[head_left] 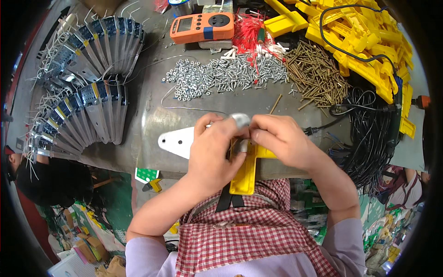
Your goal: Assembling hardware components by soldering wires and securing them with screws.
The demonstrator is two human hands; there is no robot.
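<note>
The table (143,104) has a smooth grey metallic-looking top with a dull sheen. Over its near edge, the yellow handle (242,177) is smooth, lightly glossy plastic; the white plate (171,144) looks smooth and matt. Toward the far edge lie shiny silvery metal nuts (187,85), bright metal screws (230,74) and duller brass-toned long screws (318,76), beside a multimeter (201,31) in orange plastic. Glossy yellow plastic housings (369,44) fill the far right corner. The checked apron (240,247) is matt woven cloth.
</note>
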